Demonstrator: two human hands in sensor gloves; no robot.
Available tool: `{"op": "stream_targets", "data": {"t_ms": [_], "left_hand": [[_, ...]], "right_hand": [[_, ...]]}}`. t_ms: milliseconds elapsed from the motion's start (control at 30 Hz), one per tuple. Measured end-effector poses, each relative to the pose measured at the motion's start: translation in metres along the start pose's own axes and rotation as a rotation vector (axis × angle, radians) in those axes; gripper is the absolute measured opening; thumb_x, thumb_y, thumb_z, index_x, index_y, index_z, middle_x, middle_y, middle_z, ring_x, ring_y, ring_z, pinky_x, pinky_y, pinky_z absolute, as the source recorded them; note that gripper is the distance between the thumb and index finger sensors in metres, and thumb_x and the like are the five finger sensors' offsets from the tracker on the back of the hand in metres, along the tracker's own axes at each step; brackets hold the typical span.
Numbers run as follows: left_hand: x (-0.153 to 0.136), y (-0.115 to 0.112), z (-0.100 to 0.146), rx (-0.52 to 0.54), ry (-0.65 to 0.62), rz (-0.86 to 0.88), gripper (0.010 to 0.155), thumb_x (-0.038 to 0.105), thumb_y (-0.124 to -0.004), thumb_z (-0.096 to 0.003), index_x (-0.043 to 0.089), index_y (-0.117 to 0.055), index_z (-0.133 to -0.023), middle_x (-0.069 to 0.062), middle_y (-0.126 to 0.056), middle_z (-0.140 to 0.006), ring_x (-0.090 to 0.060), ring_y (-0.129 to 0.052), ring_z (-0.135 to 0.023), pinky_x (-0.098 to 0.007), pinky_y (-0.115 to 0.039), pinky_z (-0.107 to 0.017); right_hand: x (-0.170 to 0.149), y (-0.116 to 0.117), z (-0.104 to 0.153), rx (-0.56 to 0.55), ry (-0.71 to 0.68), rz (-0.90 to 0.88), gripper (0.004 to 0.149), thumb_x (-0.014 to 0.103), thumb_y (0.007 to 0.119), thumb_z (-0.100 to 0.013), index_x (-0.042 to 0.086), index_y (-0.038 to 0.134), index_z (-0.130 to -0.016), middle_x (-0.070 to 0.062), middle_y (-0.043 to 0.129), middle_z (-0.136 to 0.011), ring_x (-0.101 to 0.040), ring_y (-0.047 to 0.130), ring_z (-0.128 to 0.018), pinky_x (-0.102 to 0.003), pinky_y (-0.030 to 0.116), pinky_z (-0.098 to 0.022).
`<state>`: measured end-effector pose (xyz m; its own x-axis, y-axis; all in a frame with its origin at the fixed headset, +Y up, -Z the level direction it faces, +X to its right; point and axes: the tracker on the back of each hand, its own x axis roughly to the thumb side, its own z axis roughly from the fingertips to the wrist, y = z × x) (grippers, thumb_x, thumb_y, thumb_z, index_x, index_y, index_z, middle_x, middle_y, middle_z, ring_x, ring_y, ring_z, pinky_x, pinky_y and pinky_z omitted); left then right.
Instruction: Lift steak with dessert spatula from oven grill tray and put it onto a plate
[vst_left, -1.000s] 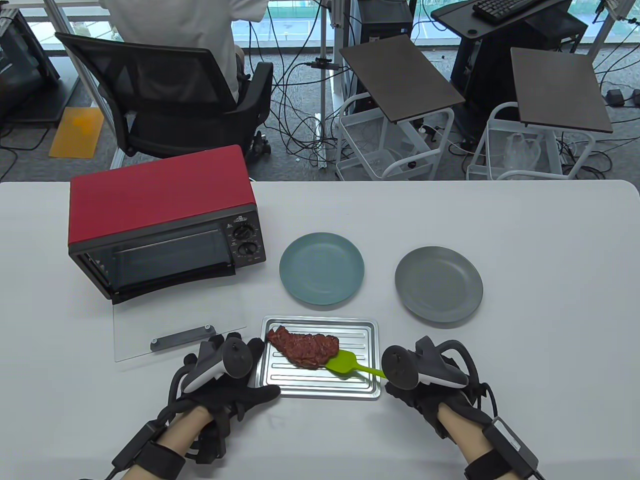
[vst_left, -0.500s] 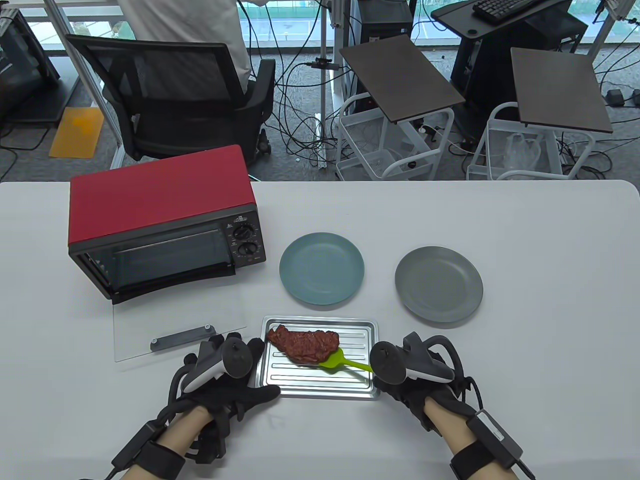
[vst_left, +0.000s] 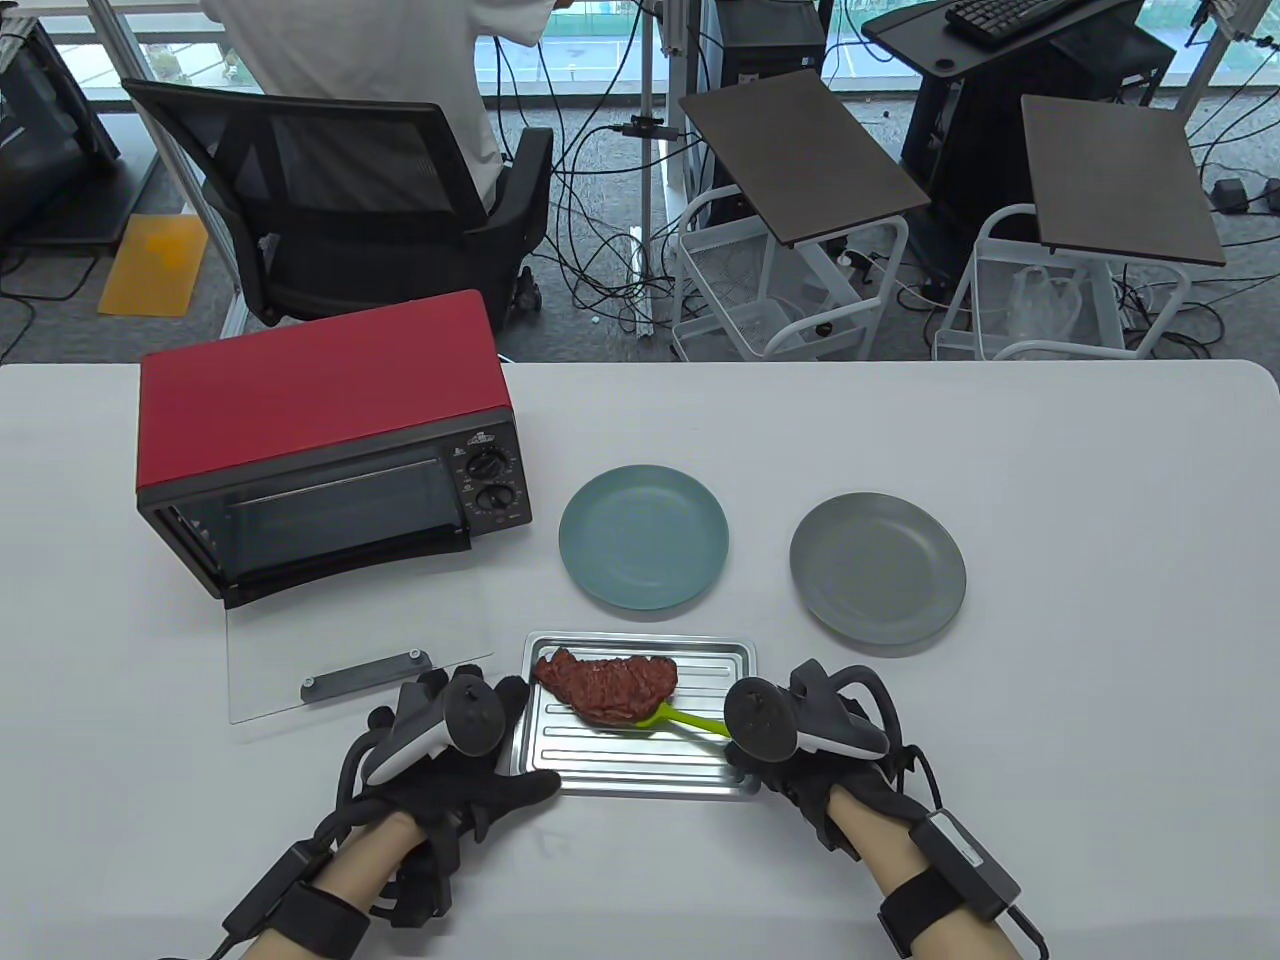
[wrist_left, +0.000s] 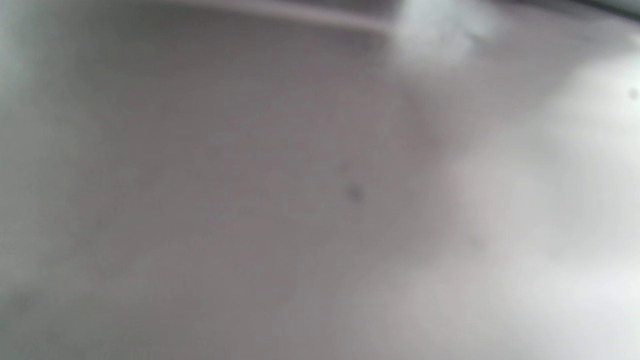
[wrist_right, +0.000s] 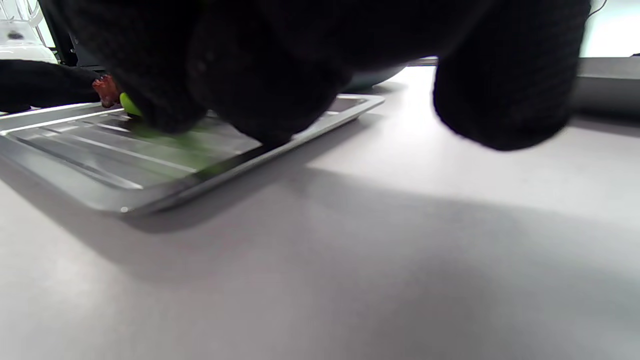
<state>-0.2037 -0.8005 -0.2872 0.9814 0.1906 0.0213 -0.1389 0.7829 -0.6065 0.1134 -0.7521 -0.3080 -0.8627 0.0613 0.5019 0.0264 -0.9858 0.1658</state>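
A reddish-brown steak lies on the ribbed metal oven tray near the table's front edge. My right hand grips the handle of a lime-green spatula, whose blade is mostly tucked under the steak's right end. My left hand rests against the tray's left rim, thumb along the front corner. A teal plate and a grey plate lie beyond the tray. The right wrist view shows dark fingers over the tray. The left wrist view is a grey blur.
A red toaster oven stands at the left with its glass door folded down flat on the table, just left of my left hand. Beyond the table's far edge a person sits in an office chair.
My right hand has moved left, sliding the green blade further under the steak's right end. The left hand and tray have stayed put.
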Motion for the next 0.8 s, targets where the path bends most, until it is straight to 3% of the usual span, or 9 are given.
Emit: {"op": "stream_targets", "data": {"t_ms": [133,167,233,467,800], "left_hand": [[0.000,0.000,0.000,-0.001,0.000,0.000,0.100,0.093,-0.052,-0.0329,0.049,0.011,-0.097,0.005,0.021,-0.108,-0.037,0.021,-0.105,-0.078,-0.001,-0.066],[0.000,0.000,0.000,-0.001,0.000,0.000,0.100,0.093,-0.052,-0.0330,0.048,0.011,-0.097,0.005,0.021,-0.108,-0.037,0.021,-0.105,-0.078,-0.001,-0.066],[0.000,0.000,0.000,-0.001,0.000,0.001,0.100,0.093,-0.052,-0.0329,0.049,0.011,-0.097,0.005,0.021,-0.108,-0.037,0.021,-0.105,-0.078,-0.001,-0.066],[0.000,0.000,0.000,-0.003,0.000,0.001,0.100,0.093,-0.052,-0.0330,0.049,0.011,-0.097,0.005,0.022,-0.107,-0.037,0.021,-0.104,-0.078,-0.001,-0.066],[0.000,0.000,-0.001,-0.007,0.000,0.005,0.100,0.093,-0.052,-0.0331,0.049,0.011,-0.097,0.005,0.022,-0.107,-0.036,0.021,-0.104,-0.078,-0.001,-0.066]], "right_hand": [[0.003,0.001,-0.003,-0.032,-0.010,0.015,0.033,0.039,0.091,-0.042,0.015,0.099,-0.063,0.003,0.091,-0.039,-0.016,0.088,-0.006,-0.044,0.087,-0.033],[0.003,0.002,-0.004,-0.036,-0.010,0.016,0.029,0.039,0.091,-0.042,0.015,0.104,-0.054,0.003,0.091,-0.039,-0.016,0.088,-0.007,-0.044,0.087,-0.033],[0.004,0.002,-0.006,-0.029,0.003,0.014,0.027,0.038,0.092,-0.042,0.017,0.106,-0.050,0.005,0.090,-0.040,-0.016,0.088,-0.007,-0.044,0.087,-0.033],[0.001,0.005,-0.017,-0.009,0.031,-0.061,0.033,0.034,0.093,-0.042,0.011,0.115,-0.033,0.013,0.088,-0.043,-0.015,0.087,-0.006,-0.043,0.087,-0.033],[0.003,0.006,-0.028,-0.005,0.073,-0.082,0.038,0.029,0.095,-0.041,0.006,0.117,-0.022,0.026,0.086,-0.049,-0.012,0.086,-0.006,-0.040,0.087,-0.034]]}}
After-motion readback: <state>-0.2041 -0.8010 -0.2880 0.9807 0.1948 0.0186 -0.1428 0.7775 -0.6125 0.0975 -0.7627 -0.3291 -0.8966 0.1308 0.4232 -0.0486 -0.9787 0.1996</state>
